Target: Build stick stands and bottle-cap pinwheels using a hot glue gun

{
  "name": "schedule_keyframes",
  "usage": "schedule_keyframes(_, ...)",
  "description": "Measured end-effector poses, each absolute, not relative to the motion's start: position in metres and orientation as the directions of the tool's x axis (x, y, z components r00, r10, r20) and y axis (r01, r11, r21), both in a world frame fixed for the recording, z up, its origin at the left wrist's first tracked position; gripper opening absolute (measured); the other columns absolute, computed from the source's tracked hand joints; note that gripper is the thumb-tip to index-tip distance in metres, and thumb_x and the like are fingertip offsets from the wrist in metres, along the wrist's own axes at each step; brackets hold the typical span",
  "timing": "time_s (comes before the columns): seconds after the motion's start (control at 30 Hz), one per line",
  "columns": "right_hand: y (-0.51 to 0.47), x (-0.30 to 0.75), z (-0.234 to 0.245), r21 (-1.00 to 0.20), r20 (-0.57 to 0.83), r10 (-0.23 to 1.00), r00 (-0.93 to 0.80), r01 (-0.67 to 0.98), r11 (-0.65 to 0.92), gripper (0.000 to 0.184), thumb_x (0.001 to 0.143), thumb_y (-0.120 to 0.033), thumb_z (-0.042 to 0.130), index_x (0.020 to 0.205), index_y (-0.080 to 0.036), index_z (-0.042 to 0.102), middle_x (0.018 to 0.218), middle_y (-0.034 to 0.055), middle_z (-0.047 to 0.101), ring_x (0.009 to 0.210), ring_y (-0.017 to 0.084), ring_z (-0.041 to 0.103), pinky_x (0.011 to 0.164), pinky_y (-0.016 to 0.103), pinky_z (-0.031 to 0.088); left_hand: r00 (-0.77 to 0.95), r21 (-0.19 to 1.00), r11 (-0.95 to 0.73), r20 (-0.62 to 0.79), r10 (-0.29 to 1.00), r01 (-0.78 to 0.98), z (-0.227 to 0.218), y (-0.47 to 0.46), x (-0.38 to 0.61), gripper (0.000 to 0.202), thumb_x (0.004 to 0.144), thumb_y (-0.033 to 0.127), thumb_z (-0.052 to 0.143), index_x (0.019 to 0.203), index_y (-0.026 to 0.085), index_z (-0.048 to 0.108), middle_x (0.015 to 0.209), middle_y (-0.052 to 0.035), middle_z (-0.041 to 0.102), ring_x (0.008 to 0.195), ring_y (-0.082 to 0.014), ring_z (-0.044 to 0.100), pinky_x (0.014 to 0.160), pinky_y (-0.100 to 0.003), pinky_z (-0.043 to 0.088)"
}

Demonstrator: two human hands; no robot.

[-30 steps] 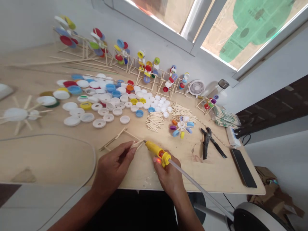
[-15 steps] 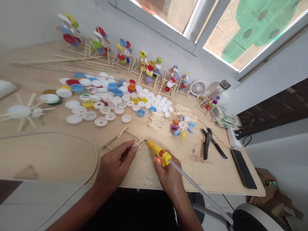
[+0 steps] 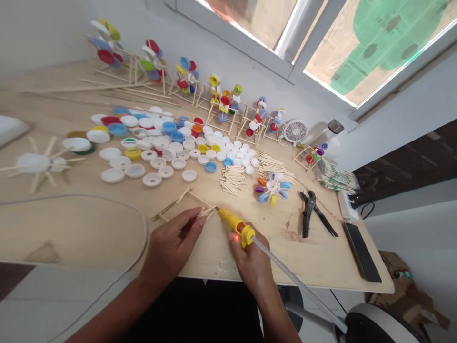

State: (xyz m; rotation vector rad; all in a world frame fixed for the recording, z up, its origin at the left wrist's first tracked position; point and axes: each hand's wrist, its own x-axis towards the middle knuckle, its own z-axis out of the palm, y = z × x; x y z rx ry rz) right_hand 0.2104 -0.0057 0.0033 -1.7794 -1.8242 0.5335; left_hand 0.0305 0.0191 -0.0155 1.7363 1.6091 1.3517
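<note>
Between the thumb and fingers of my left hand are thin wooden sticks, closed in a pinch. My right hand grips a yellow hot glue gun with its small red light glowing. The gun's nozzle meets or nearly meets the stick ends; I cannot tell whether it touches. A long clear glue stick runs out of the gun's back. Just beyond my left hand lies a stick frame, partly hidden by the fingers.
Loose bottle caps spread across the table, beside piles of short sticks. A cap wheel, a black cutter and a phone lie to the right. Finished-looking cap wheels on stands line the wall. A white cable curves at left.
The view has shifted very slightly. Both hands, the sticks and the glue gun keep nearly the same positions.
</note>
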Motion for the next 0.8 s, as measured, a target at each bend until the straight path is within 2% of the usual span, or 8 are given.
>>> schedule_keyframes(0.2, -0.0054, 0.2109, 0.0003, -0.602, 0.111, 0.994, 0.012, 0.797, 0.058, 0.03, 0.095, -0.045, 0.047, 0.083, -0.02, 0.059, 0.075, 0.0046, 0.067, 0.071, 0.022, 0.065, 0.066, 0.03, 0.043, -0.136, 0.81, -0.264, 0.386, 0.912, 0.524, -0.0168, 0.019, 0.0309, 0.028, 0.091, 0.041, 0.054, 0.095, 0.02, 0.071, 0.076, 0.0022, 0.075, 0.059, -0.0111, 0.067, 0.059, -0.018, 0.053)
schedule_keyframes(0.57, -0.0043, 0.211, 0.0003, -0.62, 0.108, 0.994, 0.027, 0.783, 0.046, 0.03, 0.094, -0.045, 0.048, 0.083, -0.02, 0.059, 0.075, 0.004, 0.066, 0.071, 0.022, 0.063, 0.068, 0.03, 0.044, -0.158, 0.829, -0.231, 0.355, 0.921, 0.51, -0.0181, 0.0187, 0.0306, 0.028, 0.089, 0.043, 0.055, 0.094, 0.021, 0.071, 0.079, 0.0017, 0.076, 0.06, -0.0125, 0.067, 0.061, -0.021, 0.055)
schedule_keyframes(0.7, -0.0043, 0.2119, 0.0005, -0.705, 0.068, 0.995, 0.067, 0.709, 0.0, 0.029, 0.093, -0.045, 0.051, 0.086, -0.019, 0.062, 0.076, 0.0041, 0.066, 0.073, 0.022, 0.062, 0.069, 0.032, 0.046, -0.156, 0.833, -0.224, 0.344, 0.926, 0.506, -0.0169, 0.0188, 0.0311, 0.029, 0.089, 0.044, 0.055, 0.093, 0.021, 0.072, 0.08, 0.001, 0.077, 0.061, -0.0126, 0.067, 0.061, -0.021, 0.055)
schedule_keyframes(0.8, -0.0047, 0.2119, 0.0029, -0.828, 0.049, 0.995, 0.087, 0.561, -0.008, 0.028, 0.092, -0.044, 0.054, 0.09, -0.019, 0.065, 0.082, 0.0043, 0.068, 0.076, 0.021, 0.063, 0.071, 0.031, 0.048, -0.162, 0.83, -0.221, 0.346, 0.924, 0.512, -0.0173, 0.0188, 0.0313, 0.029, 0.089, 0.044, 0.055, 0.092, 0.02, 0.072, 0.082, 0.0001, 0.077, 0.059, -0.0125, 0.066, 0.061, -0.022, 0.055)
